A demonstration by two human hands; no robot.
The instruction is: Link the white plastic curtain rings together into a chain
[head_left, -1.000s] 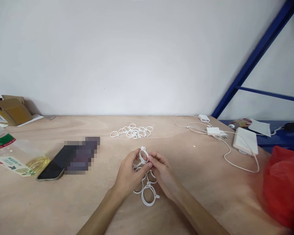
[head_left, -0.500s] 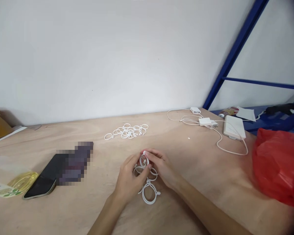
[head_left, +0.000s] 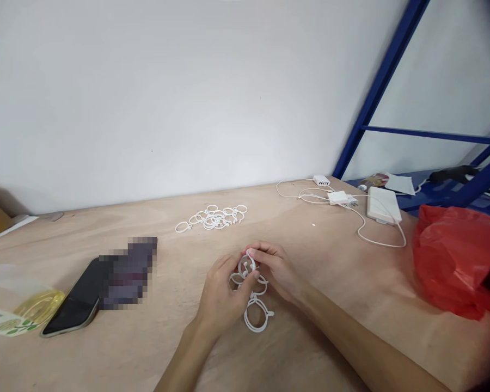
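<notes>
My left hand (head_left: pixel 224 289) and my right hand (head_left: pixel 278 268) meet over the wooden table, fingers closed around a small white plastic ring (head_left: pixel 246 265) stood on edge. My right thumb presses at its top, where a small white knob shows, and my left thumb is at its lower right side. Linked or overlapping white rings hang about it; one (head_left: pixel 236 280) is partly behind my left hand and another (head_left: pixel 262 287) is by my right. Below them is a doubled white ring (head_left: pixel 256 330) with a knob at its right. The fingers on the far side are hidden.
A pile of white rings (head_left: pixel 215 220) lies farther back. To the left are a phone (head_left: pixel 71 302), a blurred dark item (head_left: pixel 130 275) and a yellow coil in clear packaging (head_left: pixel 41 307). White chargers (head_left: pixel 338 197), a white box (head_left: pixel 384 206) and a red bag (head_left: pixel 449 256) are at right.
The view has shifted slightly, so both hands and the held rings appear a little farther right. The grip on the ring looks much the same.
</notes>
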